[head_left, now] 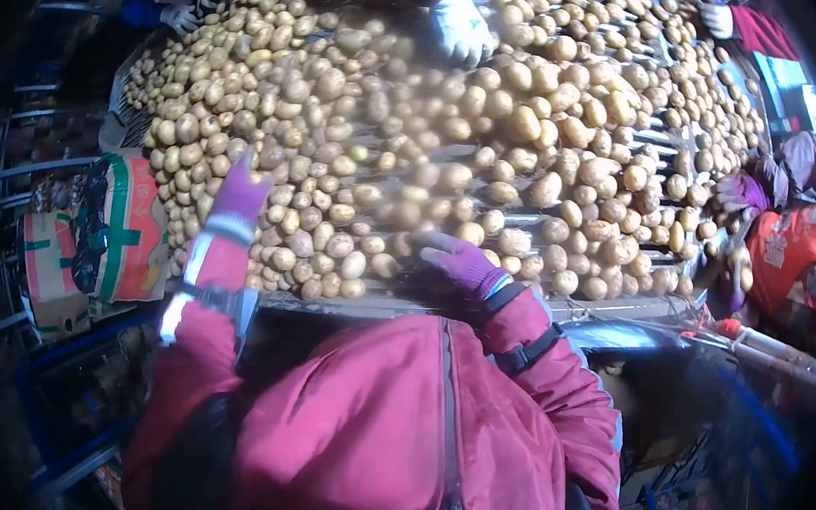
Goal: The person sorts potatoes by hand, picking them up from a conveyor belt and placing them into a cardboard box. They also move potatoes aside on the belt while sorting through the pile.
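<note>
Many potatoes (325, 153) cover a slatted sorting surface (526, 221). My left hand (242, 192), in a purple glove, rests among the potatoes on the left side, its fingers apart and pointing away from me. My right hand (463, 261), also gloved in purple, is near the front edge in the middle, fingers spread, beside a few potatoes. No potato is visibly gripped in either hand. Some potatoes between my hands are blurred.
A co-worker's white-gloved hand (461, 29) is at the far middle. Other gloved hands are at the far left (179, 16), far right (719, 21) and right (744, 192). Printed sacks (132, 228) stand at the left, a red bag (790, 252) at the right.
</note>
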A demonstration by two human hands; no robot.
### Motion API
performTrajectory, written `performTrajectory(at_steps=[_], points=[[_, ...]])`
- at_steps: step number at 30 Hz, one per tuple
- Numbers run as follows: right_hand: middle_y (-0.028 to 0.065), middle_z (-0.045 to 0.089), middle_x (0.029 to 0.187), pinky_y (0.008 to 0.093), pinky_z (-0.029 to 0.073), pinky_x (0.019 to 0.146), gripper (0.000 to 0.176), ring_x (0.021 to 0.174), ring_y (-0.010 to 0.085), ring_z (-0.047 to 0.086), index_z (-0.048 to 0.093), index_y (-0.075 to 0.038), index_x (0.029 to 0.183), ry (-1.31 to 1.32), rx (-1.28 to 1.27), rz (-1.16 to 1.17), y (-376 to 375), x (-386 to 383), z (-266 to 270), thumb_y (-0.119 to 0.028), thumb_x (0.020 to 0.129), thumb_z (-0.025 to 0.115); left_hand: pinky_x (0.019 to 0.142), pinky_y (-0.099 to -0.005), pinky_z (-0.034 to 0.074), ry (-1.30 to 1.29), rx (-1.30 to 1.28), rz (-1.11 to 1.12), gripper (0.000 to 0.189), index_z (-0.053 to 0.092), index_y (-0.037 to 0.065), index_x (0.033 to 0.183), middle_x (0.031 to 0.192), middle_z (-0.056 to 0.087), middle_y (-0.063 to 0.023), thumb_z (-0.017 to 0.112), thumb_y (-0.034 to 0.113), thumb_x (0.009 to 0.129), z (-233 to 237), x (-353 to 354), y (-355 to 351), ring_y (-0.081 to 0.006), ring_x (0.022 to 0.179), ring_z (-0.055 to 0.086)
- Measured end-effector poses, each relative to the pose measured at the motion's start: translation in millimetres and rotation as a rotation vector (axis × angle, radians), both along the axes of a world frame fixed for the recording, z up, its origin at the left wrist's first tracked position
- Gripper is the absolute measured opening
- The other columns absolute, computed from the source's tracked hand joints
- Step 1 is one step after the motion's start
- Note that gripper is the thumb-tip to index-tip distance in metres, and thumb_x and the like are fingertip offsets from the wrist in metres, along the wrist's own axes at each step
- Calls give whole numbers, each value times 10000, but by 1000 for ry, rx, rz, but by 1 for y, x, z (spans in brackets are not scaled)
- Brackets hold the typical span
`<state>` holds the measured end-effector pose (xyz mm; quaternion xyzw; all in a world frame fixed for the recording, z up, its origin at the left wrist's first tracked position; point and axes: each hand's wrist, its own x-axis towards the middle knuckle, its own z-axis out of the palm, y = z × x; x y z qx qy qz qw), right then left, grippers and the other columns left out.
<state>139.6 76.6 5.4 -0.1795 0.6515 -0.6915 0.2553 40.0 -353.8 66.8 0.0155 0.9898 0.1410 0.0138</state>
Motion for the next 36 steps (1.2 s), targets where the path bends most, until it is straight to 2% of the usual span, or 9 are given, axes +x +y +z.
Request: performTrajectory(at_steps=[2, 7, 11, 16, 25, 28, 29, 33, 36], points=[[75, 655, 1239, 295, 476, 976, 387, 1121, 143, 587, 594, -40, 1344, 29, -17, -11, -3, -3, -1, -204, 993, 586, 1109, -423, 407, 4, -190, 106, 768, 435, 2, 1448, 1493, 411, -255, 754, 251, 796, -32, 52, -73, -384, 1341, 467], [74, 676, 1196, 285, 487, 949, 349, 1082, 146, 612, 633, -20, 1280, -95, 0, -82, -14, -6, -5, -211, 989, 603, 1033, -430, 484, -86, -448, 156, 766, 432, 3, 1449, 1586, 228, -265, 717, 337, 821, -28, 54, -16, -435, 1343, 457], [63, 719, 1046, 270, 520, 859, 267, 958, 122, 658, 699, -20, 1159, -596, -109, -250, -13, -20, -18, -202, 979, 622, 1062, -406, 466, 102, -123, 201, 750, 415, -43, 1439, 1565, 271, -267, 717, 293, 841, -38, 56, -2, -382, 1343, 481], [137, 706, 1054, 358, 546, 848, 321, 957, 264, 676, 692, -84, 1191, 220, 417, -243, -32, -68, -17, -200, 894, 652, 1024, -396, 475, 87, 320, 1, 424, 603, 2, 1286, 1290, 626, -186, 655, 167, 900, 7, 55, 60, -326, 1221, 585], [42, 703, 971, 370, 548, 771, 232, 882, 236, 688, 739, -210, 1047, 953, 1260, 283, 31, -64, -14, -285, 838, 671, 974, -433, 495, -145, 466, -225, 468, 602, 27, 1289, 1246, 632, -212, 645, 263, 888, -38, 8, 125, -348, 1133, 622], [69, 702, 989, 374, 539, 819, 267, 931, 244, 678, 731, -151, 1062, 551, 1145, 65, 28, -48, 18, -201, 800, 724, 954, -448, 501, -50, 224, -360, 451, 623, 100, 1282, 1190, 647, -182, 666, 271, 867, -69, -18, 159, -360, 1081, 629], [78, 701, 993, 378, 535, 826, 275, 946, 252, 674, 726, -135, 1072, 203, 769, -236, 25, -45, 7, -172, 800, 726, 912, -480, 503, 19, 23, -381, 449, 612, 142, 1280, 1135, 652, -176, 664, 286, 858, -64, -22, 176, -346, 1051, 631], [111, 682, 930, 416, 533, 744, 283, 833, 324, 650, 701, -110, 1042, 613, 475, -439, -31, -69, 3, -128, 763, 740, 788, -507, 525, -103, -57, -336, 273, 636, 133, 1131, 1054, 665, -154, 630, 233, 876, -67, -42, 191, -360, 913, 669], [115, 679, 935, 417, 535, 759, 296, 864, 316, 662, 698, -122, 983, 714, 688, -404, -63, -97, -30, -191, 709, 785, 792, -478, 542, -32, -98, -346, 161, 678, 132, 1020, 1007, 688, -156, 596, 173, 888, -58, -39, 173, -356, 893, 684]])
